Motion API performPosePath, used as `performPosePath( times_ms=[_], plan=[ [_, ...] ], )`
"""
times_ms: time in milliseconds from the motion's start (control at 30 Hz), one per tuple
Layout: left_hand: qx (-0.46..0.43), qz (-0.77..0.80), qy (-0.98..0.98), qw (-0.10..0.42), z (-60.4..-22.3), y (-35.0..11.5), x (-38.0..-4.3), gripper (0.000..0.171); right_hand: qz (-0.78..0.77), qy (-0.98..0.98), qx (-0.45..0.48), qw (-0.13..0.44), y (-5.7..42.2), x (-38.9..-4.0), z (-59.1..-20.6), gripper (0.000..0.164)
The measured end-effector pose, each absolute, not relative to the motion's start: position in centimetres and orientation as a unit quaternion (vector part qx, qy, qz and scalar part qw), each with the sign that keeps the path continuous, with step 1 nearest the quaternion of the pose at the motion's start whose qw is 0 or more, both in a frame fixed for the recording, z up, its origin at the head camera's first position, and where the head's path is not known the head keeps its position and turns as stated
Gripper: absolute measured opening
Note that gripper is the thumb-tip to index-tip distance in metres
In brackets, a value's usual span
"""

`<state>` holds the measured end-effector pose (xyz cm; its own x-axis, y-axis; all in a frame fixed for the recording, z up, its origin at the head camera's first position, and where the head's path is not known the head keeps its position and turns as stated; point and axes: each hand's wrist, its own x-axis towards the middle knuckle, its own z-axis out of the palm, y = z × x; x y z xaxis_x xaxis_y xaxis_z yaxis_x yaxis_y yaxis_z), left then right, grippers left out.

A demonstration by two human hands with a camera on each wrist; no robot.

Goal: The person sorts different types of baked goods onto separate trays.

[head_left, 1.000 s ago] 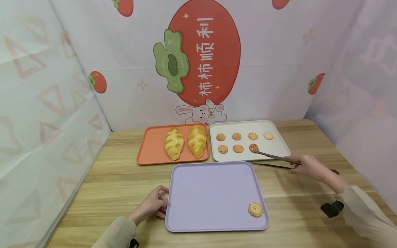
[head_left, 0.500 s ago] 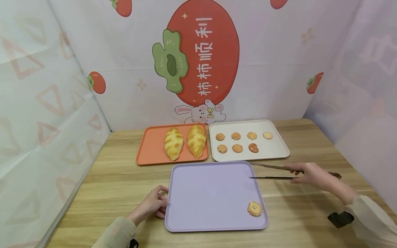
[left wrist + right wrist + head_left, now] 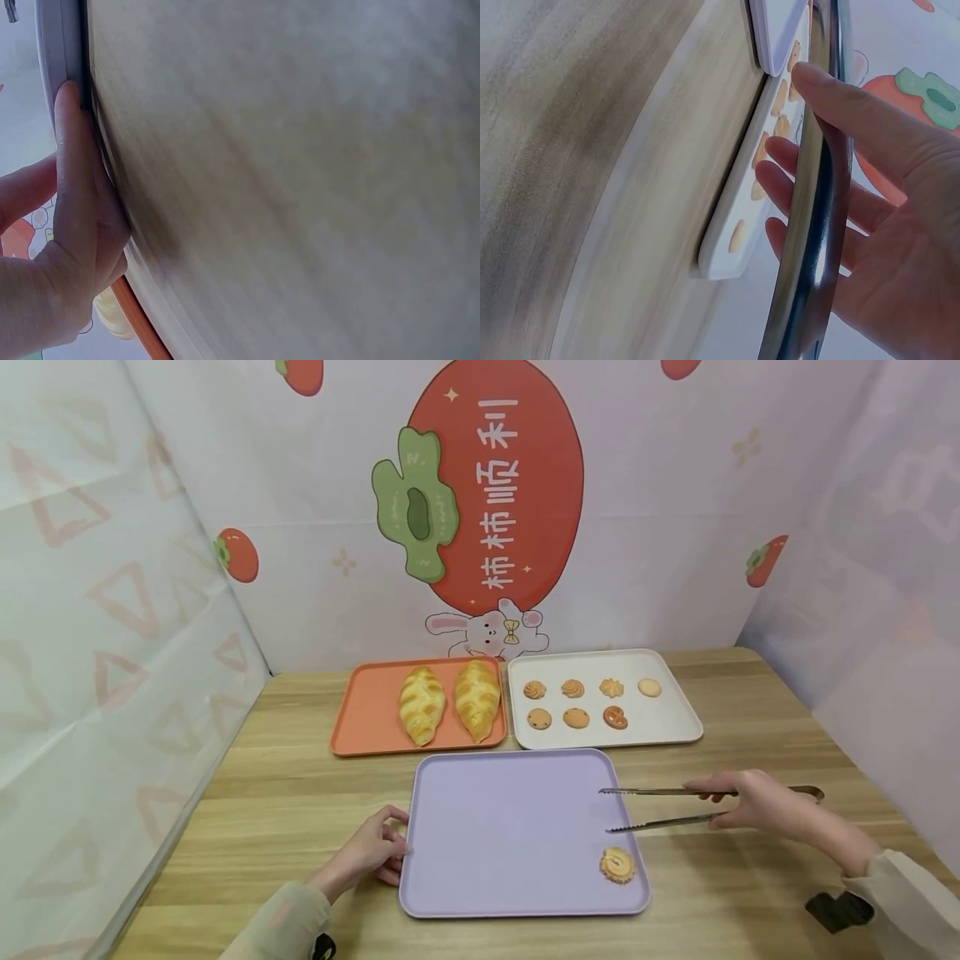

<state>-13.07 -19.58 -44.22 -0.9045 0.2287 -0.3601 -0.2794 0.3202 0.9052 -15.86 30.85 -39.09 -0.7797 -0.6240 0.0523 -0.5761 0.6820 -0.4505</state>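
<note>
In the head view my right hand [image 3: 757, 806] holds metal tongs [image 3: 660, 792]. Their arms are spread apart, nothing lies between them, and their tips overlap the right rim of the lilac tray [image 3: 510, 835]. The right wrist view shows thumb and fingers around the tongs [image 3: 810, 247]. One round swirled cookie [image 3: 617, 865] lies in the tray's near right corner, just below the lower tip. At the tray's left edge rests my left hand [image 3: 370, 847]; the left wrist view has its fingers [image 3: 73, 165] lying against the outer rim, the thumb apart from it.
Behind the lilac tray, a white tray [image 3: 675, 727] bears several cookies and a pretzel [image 3: 615, 717]. To its left, an orange tray [image 3: 371, 710] carries two bread loaves [image 3: 422, 706]. A printed cloth [image 3: 637, 585] hangs behind the wooden table [image 3: 285, 785].
The tongs have come away from the pretzel toward me, over the lilac tray's right rim, spread wider than before. The pretzel stays on the white tray. My left hand has not moved.
</note>
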Motion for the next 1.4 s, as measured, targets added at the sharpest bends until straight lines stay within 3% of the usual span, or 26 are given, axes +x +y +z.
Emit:
performPosePath(
  times_ms=[267,867,1400],
  plan=[
    [-0.016,0.578,0.786,0.219,-44.1,-19.5,-13.2,0.038,-0.224,0.891,-0.395,0.03,31.1,-15.9,-40.0,0.051],
    [-0.017,0.584,0.782,0.218,-44.1,-19.5,-12.9,0.038,-0.191,0.906,-0.365,0.098,29.9,-15.0,-39.2,0.049],
    [-0.016,0.582,0.783,0.219,-44.0,-19.5,-13.0,0.038,-0.159,0.907,-0.382,0.074,29.6,-14.6,-39.1,0.048]
  ],
)
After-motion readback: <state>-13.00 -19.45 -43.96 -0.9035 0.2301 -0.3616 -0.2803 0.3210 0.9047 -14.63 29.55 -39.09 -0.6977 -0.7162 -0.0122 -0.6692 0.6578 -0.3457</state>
